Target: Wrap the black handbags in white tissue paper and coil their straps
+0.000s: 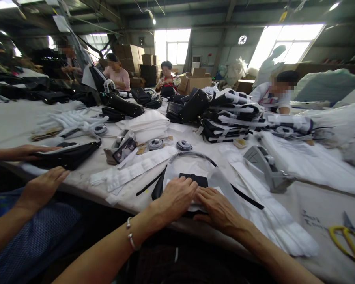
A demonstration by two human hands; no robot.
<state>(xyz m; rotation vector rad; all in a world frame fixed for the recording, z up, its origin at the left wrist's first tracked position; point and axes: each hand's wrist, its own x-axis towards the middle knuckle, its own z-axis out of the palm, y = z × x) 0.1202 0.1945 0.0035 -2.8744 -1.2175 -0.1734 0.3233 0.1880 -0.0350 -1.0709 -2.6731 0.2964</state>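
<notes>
Far left, a co-worker's hand (43,185) lies at the worktop (313,205) edge beside a black pouch (66,154). Paper strips (136,169) crowd the middle. Our left hand (174,195) and right hand (217,207) lie flat, fingers spread, gripping nothing, on a black bag in white wrap (192,177) near the front edge. Right: grey tape dispenser (266,167), some bare room, yellow scissors (347,240).
</notes>
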